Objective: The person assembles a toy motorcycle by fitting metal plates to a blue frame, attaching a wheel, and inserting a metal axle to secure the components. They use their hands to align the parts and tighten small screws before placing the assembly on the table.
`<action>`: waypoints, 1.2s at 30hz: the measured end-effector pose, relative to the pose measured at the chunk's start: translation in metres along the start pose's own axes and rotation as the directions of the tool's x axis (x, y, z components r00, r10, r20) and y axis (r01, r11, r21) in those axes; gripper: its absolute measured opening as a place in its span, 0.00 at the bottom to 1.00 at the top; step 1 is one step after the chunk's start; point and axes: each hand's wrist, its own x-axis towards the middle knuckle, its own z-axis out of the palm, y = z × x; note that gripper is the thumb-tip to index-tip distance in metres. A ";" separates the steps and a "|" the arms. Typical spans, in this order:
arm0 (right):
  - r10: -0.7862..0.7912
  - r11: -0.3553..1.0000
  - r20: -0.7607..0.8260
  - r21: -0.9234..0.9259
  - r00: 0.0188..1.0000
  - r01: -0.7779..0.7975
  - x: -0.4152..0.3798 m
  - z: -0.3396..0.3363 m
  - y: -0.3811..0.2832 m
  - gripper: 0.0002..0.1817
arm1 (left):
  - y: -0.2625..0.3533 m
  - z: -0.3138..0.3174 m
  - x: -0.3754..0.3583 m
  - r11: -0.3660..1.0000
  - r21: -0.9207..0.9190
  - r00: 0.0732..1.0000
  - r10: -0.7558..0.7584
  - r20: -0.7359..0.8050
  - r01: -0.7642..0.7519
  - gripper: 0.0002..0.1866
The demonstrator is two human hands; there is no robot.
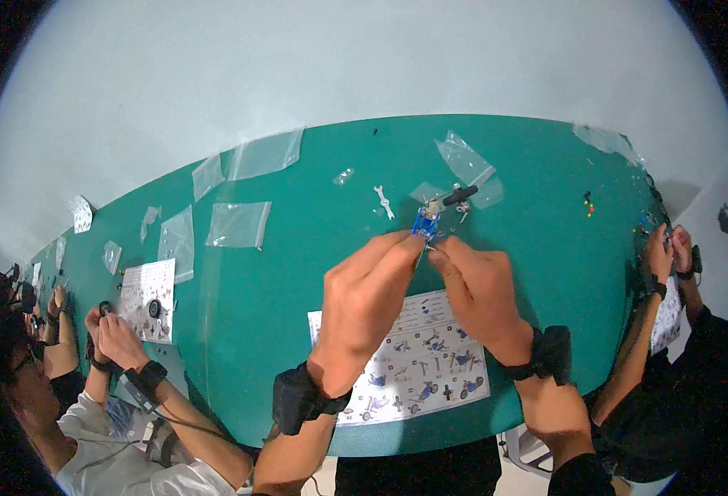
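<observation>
My left hand (368, 277) is closed, its thumb and fingertips pinching a small blue toy model (423, 223) with metal parts and a black piece sticking out at its upper right. My right hand (481, 289) is pinched against the model's lower end, where a thin light-coloured piece shows between the fingertips. Fingers hide much of that lower end. Under both hands lies a printed instruction sheet (418, 393) with pictures of blue vehicle models. Left of the model, a small white flat wrench (383, 202) rests on the green table (290, 331).
Clear plastic bags (240, 225) are spread over the left side, and another bag (466, 159) lies behind the model. Small coloured parts (589, 205) sit at the right. A person's hands (120, 339) work over another sheet (161, 281) at left; another person's hands (670, 248) are at right.
</observation>
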 end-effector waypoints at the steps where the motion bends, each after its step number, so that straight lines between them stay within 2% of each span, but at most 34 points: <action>1: 0.042 0.999 0.016 0.031 0.999 -0.043 0.000 0.000 -0.001 0.07 | 0.001 0.000 0.000 1.000 0.010 1.000 0.005 -0.004 -0.005 0.12; 5: 0.129 0.981 0.024 0.146 0.991 -0.131 0.000 0.002 -0.006 0.10 | -0.003 0.004 -0.001 0.999 0.029 0.998 0.047 -0.031 -0.046 0.12; 8: 0.237 0.911 0.081 0.328 0.968 -0.251 0.000 0.003 -0.010 0.14 | -0.002 0.003 -0.001 0.997 0.031 0.998 0.064 -0.023 -0.063 0.13; 11: 0.385 0.741 0.259 0.485 0.886 -0.464 -0.002 0.004 -0.004 0.19 | -0.007 0.002 -0.003 0.996 0.040 0.997 0.083 -0.005 -0.083 0.15; 14: 0.457 0.465 0.465 0.601 0.758 -0.649 0.005 -0.003 -0.005 0.23 | -0.013 0.001 -0.003 0.997 0.025 0.996 0.074 0.051 -0.076 0.16; 17: 0.466 0.536 0.507 0.490 0.725 -0.687 0.009 -0.004 0.006 0.22 | -0.028 0.013 -0.008 0.992 -0.116 0.997 -0.033 0.072 0.041 0.14; 19: 0.364 0.814 0.337 0.338 0.868 -0.472 0.009 -0.001 0.010 0.20 | -0.027 0.015 -0.009 0.980 -0.136 0.988 -0.131 0.087 0.142 0.11; 20: 0.284 0.911 0.258 0.227 0.924 -0.343 0.010 -0.001 0.012 0.19 | -0.027 0.016 -0.008 0.971 -0.150 0.980 -0.176 0.093 0.189 0.09; 23: 0.271 0.946 0.222 0.120 0.937 -0.302 0.008 -0.004 0.016 0.16 | -0.033 0.017 -0.010 0.921 -0.168 0.936 -0.351 0.031 0.351 0.04; 24: 0.271 0.958 0.227 0.028 0.935 -0.285 0.008 -0.004 0.017 0.14 | -0.038 0.017 -0.010 0.862 -0.255 0.897 -0.437 0.061 0.437 0.06; 27: 0.242 0.953 0.211 -0.234 0.947 -0.191 0.006 -0.008 0.024 0.10 | -0.045 0.013 -0.008 0.631 -0.596 0.852 -0.486 0.195 0.496 0.08; 29: 0.181 0.914 0.175 -0.393 0.968 -0.100 0.001 -0.011 0.034 0.10 | -0.051 0.014 -0.010 0.623 -0.594 0.848 -0.481 0.223 0.509 0.10; 32: 0.111 0.945 0.140 -0.321 0.984 -0.061 0.000 -0.012 0.050 0.12 | -0.055 0.013 -0.010 0.573 -0.610 0.822 -0.504 0.264 0.548 0.09; 35: 0.141 0.989 -0.032 -0.044 0.989 -0.143 0.016 -0.015 0.022 0.17 | -0.060 0.004 -0.009 0.545 -0.578 0.788 -0.507 0.349 0.607 0.10; 36: 0.077 0.997 -0.028 -0.014 0.997 -0.078 0.018 -0.014 0.016 0.18 | -0.060 0.001 -0.008 0.539 -0.570 0.781 -0.491 0.386 0.620 0.10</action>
